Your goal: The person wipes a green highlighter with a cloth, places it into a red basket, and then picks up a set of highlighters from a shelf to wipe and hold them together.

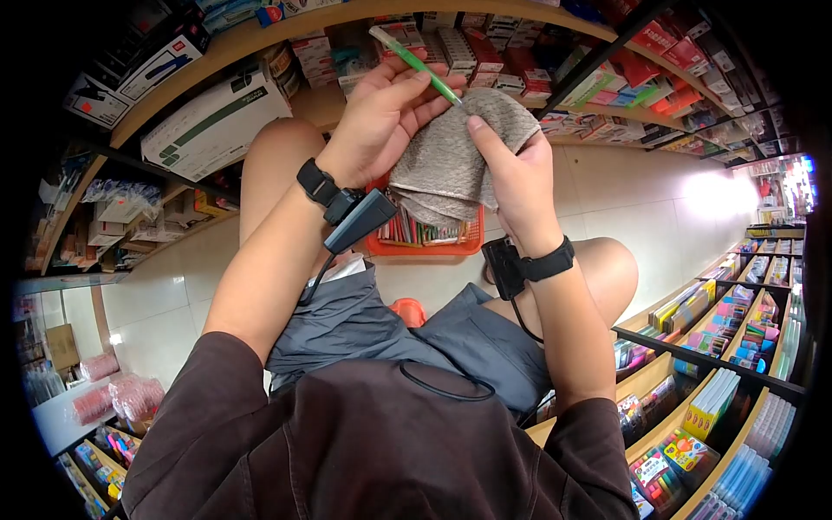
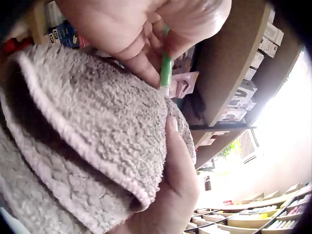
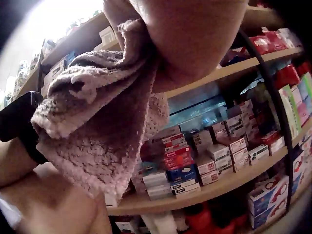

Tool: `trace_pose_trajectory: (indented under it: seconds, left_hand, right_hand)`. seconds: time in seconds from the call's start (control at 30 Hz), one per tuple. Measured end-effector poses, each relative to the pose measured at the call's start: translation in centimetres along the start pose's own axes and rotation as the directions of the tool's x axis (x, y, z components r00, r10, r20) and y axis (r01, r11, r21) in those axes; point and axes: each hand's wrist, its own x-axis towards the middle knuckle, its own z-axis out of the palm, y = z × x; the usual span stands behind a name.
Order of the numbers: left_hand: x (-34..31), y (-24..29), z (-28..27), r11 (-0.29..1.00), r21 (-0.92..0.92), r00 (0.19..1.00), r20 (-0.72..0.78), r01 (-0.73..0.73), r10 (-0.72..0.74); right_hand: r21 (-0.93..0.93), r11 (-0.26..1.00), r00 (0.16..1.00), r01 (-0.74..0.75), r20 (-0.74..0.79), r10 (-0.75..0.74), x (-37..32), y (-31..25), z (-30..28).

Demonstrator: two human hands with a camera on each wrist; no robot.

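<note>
In the head view my left hand (image 1: 374, 117) pinches a slim green pen (image 1: 425, 69) between thumb and fingers, its clear end pointing down to a cloth. My right hand (image 1: 524, 178) grips this folded grey-brown fluffy cloth (image 1: 442, 156), thumb on top near the pen's end. Close up in the left wrist view, the green pen (image 2: 166, 73) meets the upper edge of the cloth (image 2: 107, 126), just above the right thumb. The right wrist view shows the cloth (image 3: 97, 131) hanging in folds from the right hand (image 3: 195, 39); the pen is hidden there.
Below the cloth, an orange-red basket (image 1: 425, 249) full of pens stands on the tiled floor (image 1: 598, 195) between the person's knees. Shelves with small boxes (image 1: 520, 74) rise in front. A large white carton (image 1: 217, 121) sits at left, stationery racks (image 1: 693, 416) at right.
</note>
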Motion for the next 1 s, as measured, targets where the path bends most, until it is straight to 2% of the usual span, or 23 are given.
trace_pose_trajectory:
  seconds: [0.23,0.33,0.43,0.53,0.63,0.73,1.0]
  left_hand:
    - [-0.4,0.0,0.5,0.994,0.107,0.999,0.038,-0.007,0.003]
    - [-0.3,-0.2,0.4,0.989,0.144,0.998,0.059,-0.023,0.014]
    - [-0.5,-0.1,0.7,0.984,0.179,0.998,0.063,-0.021,0.01]
    - [-0.6,0.1,0.8,0.974,0.226,0.999,0.041,0.007,-0.017]
    - [-0.4,-0.1,0.3,0.974,0.227,0.999,0.046,0.014,-0.025]
    - [-0.4,0.2,0.3,0.978,0.208,0.997,0.073,0.01,-0.026]
    - [-0.5,0.7,0.3,0.991,0.131,0.982,0.185,0.007,-0.031]
  right_hand:
    - [-0.106,0.993,0.999,0.044,0.011,-0.044,0.0,0.0,-0.2]
    - [-0.231,0.966,0.993,0.113,0.0,-0.116,-0.5,-0.4,0.0]
    - [-0.277,0.951,0.99,0.137,0.011,-0.139,-0.6,-0.7,0.0]
    - [-0.256,0.958,0.991,0.132,0.016,-0.132,-0.9,-1.0,0.4]
    - [-0.331,0.935,0.991,0.131,0.045,-0.123,-1.0,-1.0,0.2]
    - [-0.075,0.997,1.0,0.019,0.013,-0.018,-0.4,-0.8,-0.1]
    - [-0.009,0.998,0.996,-0.064,0.068,0.065,-0.2,-0.8,-0.6]
